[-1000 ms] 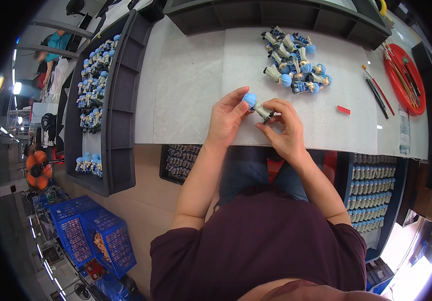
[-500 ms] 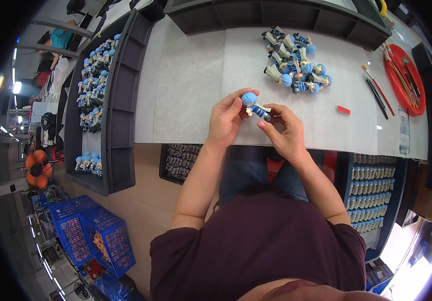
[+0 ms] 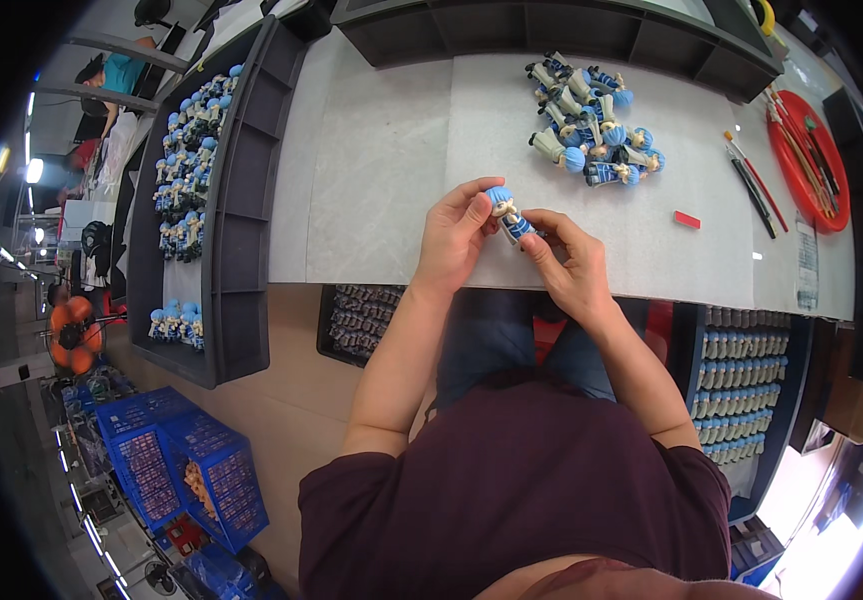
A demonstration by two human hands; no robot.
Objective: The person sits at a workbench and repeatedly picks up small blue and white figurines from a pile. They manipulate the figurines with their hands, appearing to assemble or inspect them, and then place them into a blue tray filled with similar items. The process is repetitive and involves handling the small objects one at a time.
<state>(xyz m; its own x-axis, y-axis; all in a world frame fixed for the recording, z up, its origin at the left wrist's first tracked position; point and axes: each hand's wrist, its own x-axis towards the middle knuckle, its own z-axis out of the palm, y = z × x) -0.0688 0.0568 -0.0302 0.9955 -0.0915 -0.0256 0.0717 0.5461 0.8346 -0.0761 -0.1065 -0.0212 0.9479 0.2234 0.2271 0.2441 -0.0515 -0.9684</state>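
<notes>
Over the near edge of the table, both my hands hold one small figurine (image 3: 511, 222) with blue hair and a blue striped outfit. Thumb and fingers of my left hand (image 3: 454, 235) pinch it by the head. Its lower end is gripped between the thumb and fingers of my right hand (image 3: 573, 258). It leans, head toward the upper left, with its front now partly showing. Beyond my right hand lies a loose pile of similar figurines (image 3: 591, 125), some with grey-white backs up.
Left stands a dark tray (image 3: 241, 230) of figurines; another dark tray (image 3: 551, 35) borders the back. At right lie a red dish (image 3: 783, 165) of brushes, pens (image 3: 751, 185) and a red block (image 3: 686, 219). Below right, a tray (image 3: 686, 400) holds rows of figurines. Blue crates (image 3: 186, 425) sit lower left.
The figurine has been turned between my fingers, so more of its front shows. My hands have stayed in nearly the same place.
</notes>
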